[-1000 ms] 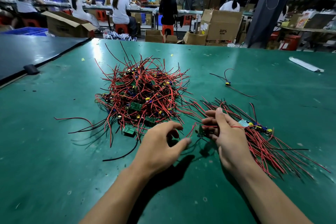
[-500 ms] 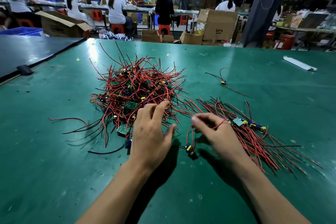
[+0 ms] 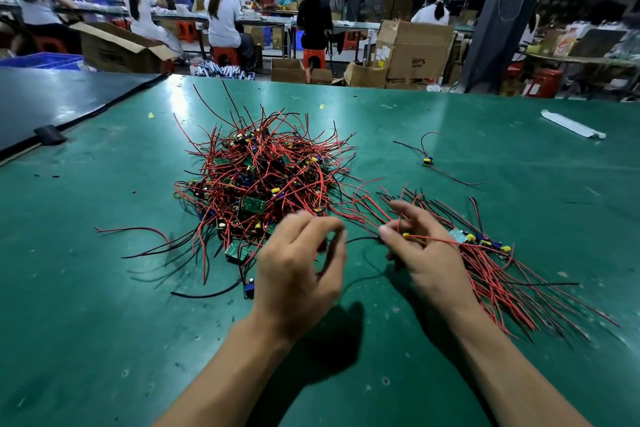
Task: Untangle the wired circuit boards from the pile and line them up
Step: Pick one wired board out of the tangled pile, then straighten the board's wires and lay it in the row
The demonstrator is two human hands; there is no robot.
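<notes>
Fingers [image 3: 385, 231] of the right hand [image 3: 427, 253] are pinched, thumb against forefinger, on a red wire [image 3: 433, 239] that trails rightward over the back of the hand toward the row [image 3: 491, 263]. The remaining fingers are splayed upward, probably to stay clear of neighbouring leads. A black wire [image 3: 362, 239] stretches left from that pinch to the fingertips of the left hand [image 3: 299, 267]. Those fingers curl toward the thumb, but blur hides whether they grip the black wire or only brush it, so I cannot tell. The board these leads belong to is not plainly visible.

Just beyond the left hand, left of centre on the green surface [image 3: 104, 288], sits the pile [image 3: 263, 180], a dense mound of red and black leads with green boards buried in it. The row lies to the right, under and beyond the right hand, with its boards gathered at the far end and its leads fanned toward the near right, all running one way. That presumably lets each new piece drop in alongside. Working in the gap between the two keeps the carry short, and drawing the two leads apart looks like straightening before laying down.

A loose board [image 3: 236, 251] rests at the pile's near edge, and a stray wired part [image 3: 428, 160] lies far right, well apart. Judging by the mound, most remains to be sorted.
</notes>
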